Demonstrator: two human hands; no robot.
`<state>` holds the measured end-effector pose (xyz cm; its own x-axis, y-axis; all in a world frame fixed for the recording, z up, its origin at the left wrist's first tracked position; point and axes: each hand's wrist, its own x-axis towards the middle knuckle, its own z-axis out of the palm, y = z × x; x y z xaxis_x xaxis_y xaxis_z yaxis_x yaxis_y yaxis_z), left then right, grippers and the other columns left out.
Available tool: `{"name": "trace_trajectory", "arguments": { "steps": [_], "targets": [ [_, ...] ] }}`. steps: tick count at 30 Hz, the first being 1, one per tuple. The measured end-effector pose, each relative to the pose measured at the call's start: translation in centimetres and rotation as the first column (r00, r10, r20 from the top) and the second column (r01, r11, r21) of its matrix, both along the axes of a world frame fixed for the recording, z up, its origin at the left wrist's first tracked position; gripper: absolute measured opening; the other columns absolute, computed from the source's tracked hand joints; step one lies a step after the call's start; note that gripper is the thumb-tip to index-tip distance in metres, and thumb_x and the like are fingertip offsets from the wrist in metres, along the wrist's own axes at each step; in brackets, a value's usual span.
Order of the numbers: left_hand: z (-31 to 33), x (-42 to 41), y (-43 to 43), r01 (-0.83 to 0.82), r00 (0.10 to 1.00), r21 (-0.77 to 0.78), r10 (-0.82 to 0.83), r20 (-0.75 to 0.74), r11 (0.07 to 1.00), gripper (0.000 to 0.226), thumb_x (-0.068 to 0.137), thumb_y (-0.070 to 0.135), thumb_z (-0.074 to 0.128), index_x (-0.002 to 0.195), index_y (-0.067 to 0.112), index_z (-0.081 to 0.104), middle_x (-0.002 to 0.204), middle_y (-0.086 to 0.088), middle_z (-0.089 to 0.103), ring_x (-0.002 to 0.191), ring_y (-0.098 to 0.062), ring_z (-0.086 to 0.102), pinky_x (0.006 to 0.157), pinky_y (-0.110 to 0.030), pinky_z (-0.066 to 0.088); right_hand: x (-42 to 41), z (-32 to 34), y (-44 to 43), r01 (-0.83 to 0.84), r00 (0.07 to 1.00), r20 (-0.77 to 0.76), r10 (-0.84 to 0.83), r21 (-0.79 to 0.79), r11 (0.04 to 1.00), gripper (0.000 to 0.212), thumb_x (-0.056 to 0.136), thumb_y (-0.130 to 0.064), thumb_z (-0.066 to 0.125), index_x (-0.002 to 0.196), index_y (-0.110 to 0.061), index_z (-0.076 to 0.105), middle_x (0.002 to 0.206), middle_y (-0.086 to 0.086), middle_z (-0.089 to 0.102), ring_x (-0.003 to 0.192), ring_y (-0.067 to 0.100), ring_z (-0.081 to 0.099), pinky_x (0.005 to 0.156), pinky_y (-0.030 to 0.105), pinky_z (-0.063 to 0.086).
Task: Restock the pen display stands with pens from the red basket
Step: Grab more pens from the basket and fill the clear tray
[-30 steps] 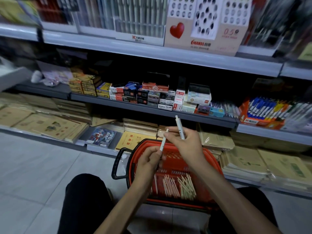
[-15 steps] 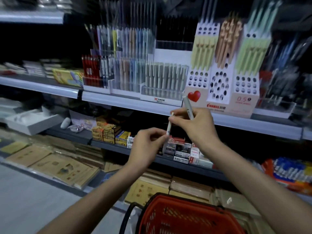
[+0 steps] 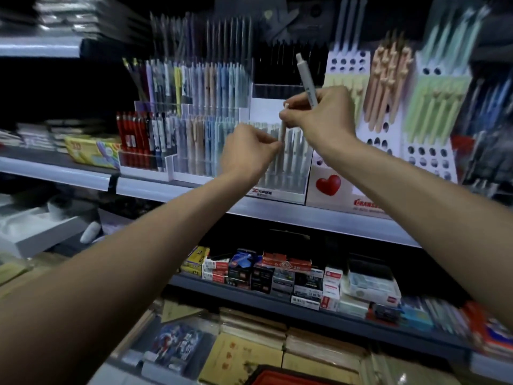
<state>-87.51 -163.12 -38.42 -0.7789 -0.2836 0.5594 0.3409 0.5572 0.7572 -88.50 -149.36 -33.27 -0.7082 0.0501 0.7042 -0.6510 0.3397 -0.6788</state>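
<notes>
The left grip [image 3: 249,151] pinched a beige pen [image 3: 283,132] just below the right grip [image 3: 319,115], which clutched an upright grey pen [image 3: 305,76].

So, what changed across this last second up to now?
The left hand and right hand rose from over the basket to the stands on the upper shelf. The view tilted up, so only the basket's rim shows at the bottom edge. Unchanged: the right hand holds the grey pen upright, and both hands pinch the beige pen. Nothing was let go.
</notes>
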Motion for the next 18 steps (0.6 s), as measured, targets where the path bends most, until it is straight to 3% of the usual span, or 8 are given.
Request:
{"name": "trace_trajectory", "arguments": {
  "steps": [5,10,18],
  "targets": [
    [0.6,-2.6,0.8,-0.121,0.993,-0.052,0.121,-0.007,0.991,0.021,0.085,0.036,0.083,0.067,0.027,0.076,0.065,0.005,0.074,0.067,-0.020,0.073,0.073,-0.045,0.063,-3.0,0.2,-0.6,0.042,0.999,-0.017,-0.042,-0.009,0.999,0.012,0.073,-0.017,0.090,0.079,-0.016,0.079,0.072,-0.006,0.076,0.069,0.009,0.075,0.076,0.037,0.064],
    [0.1,-3.2,1.4,-0.194,0.980,-0.101,0.196,0.016,0.976,0.018,0.090,0.038,0.078,0.084,0.022,0.082,0.070,0.003,0.073,0.070,-0.020,0.071,0.072,-0.038,0.060,-4.9,-0.5,-1.0,0.051,0.999,-0.008,-0.051,-0.015,0.999,0.013,0.073,-0.019,0.091,0.076,-0.019,0.078,0.074,-0.007,0.076,0.072,0.010,0.075,0.076,0.037,0.064],
    [-1.5,-3.7,2.9,-0.367,0.925,-0.157,0.378,0.042,0.917,0.018,0.092,0.040,0.074,0.088,0.024,0.081,0.081,-0.001,0.076,0.083,-0.027,0.073,0.073,-0.035,0.057,-5.9,-1.7,-0.9,0.055,0.996,0.074,-0.055,0.001,0.998,0.015,0.075,-0.016,0.091,0.076,-0.016,0.077,0.075,-0.002,0.076,0.071,0.016,0.076,0.076,0.040,0.064]
  ]
}}
